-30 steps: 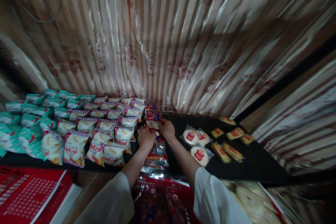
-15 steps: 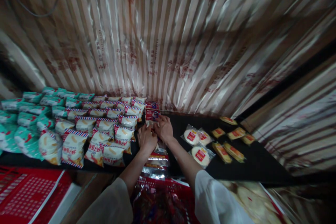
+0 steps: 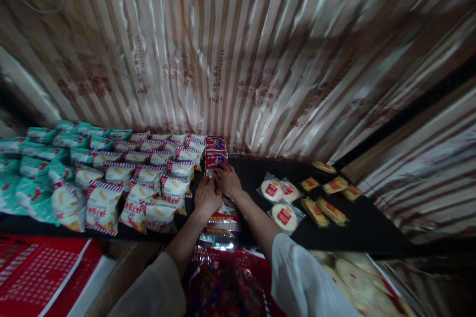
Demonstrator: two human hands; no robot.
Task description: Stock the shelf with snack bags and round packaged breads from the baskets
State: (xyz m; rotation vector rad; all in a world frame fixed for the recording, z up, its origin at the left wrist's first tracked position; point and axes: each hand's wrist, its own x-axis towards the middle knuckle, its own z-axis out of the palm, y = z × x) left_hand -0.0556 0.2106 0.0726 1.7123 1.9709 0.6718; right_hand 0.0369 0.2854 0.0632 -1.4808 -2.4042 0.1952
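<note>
In the head view both my hands meet over a row of flat snack packets on the black shelf. My left hand (image 3: 207, 195) has its fingers bent at the left edge of a packet, whose pale end (image 3: 209, 173) shows just past the fingertips. From the right, my right hand (image 3: 227, 181) closes its fingers on the same packet, mostly hiding it. Touching the far side of the hands is a red and blue packet (image 3: 216, 159), with another like it (image 3: 214, 143) behind. Below my wrists lie overlapping red and clear packets (image 3: 222, 221).
Puffy white snack bags (image 3: 119, 173) and green bags (image 3: 37, 198) stand in rows on the left. Round wafers in clear wrap (image 3: 283, 217) and yellow packets (image 3: 332, 211) lie right on the black shelf (image 3: 364, 230). Red baskets (image 3: 33, 277) sit below; a striped curtain hangs behind.
My view has shifted slightly. My hands have drawn a little closer together over the packet, and more of the red and blue packet beyond them shows.
</note>
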